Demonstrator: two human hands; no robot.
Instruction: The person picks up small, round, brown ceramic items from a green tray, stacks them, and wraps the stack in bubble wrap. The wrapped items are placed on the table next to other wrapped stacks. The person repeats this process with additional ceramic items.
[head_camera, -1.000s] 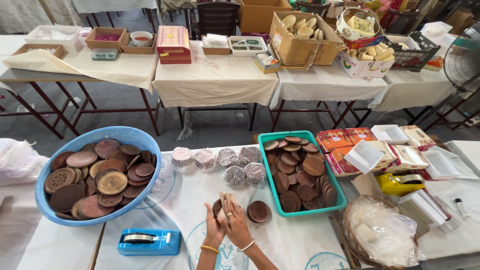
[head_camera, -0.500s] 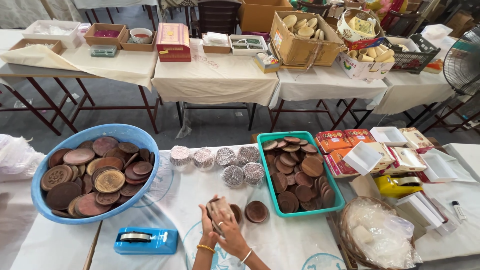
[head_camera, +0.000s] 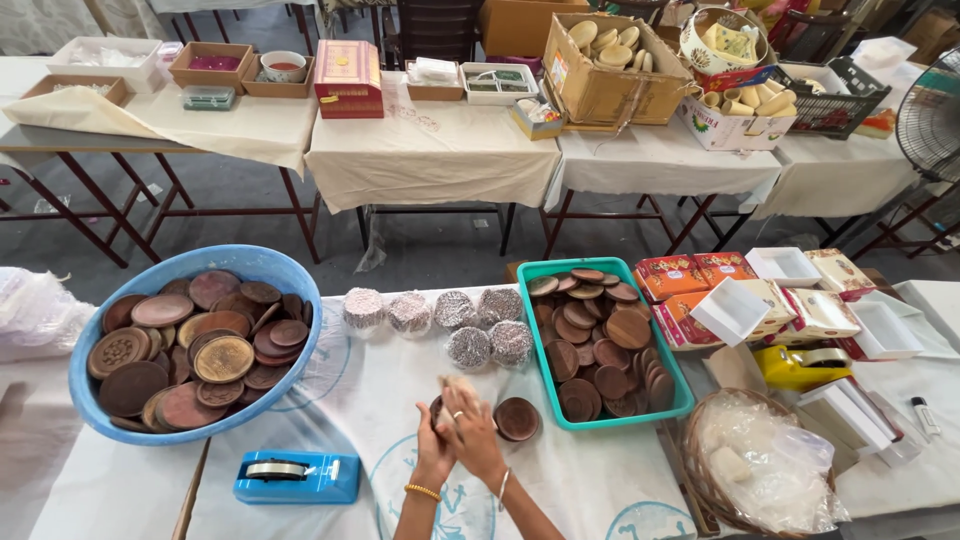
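Evidently both hands, left hand (head_camera: 432, 432) and right hand (head_camera: 470, 425), close together around a round wooden box (head_camera: 441, 408) above the table (head_camera: 590, 480), its loose brown lid (head_camera: 517, 418) just beside, within easy reach.

**Inspector:** What was worn on the person's arms?

**Recorder:** No sleeves showed; both forearms were bare to the bottom edge of the view. The left hand (head_camera: 432, 432) carried a gold beaded bangle at the wrist, at about 6 o'clock from the knuckles.

**Inspector:** And the other?

**Recorder:** The right hand (head_camera: 472, 428) wore a thin, pale, silvery bangle at the wrist, toward 5 o'clock, and a small light-coloured ring on one finger. No gloves or watch were seen on either hand.
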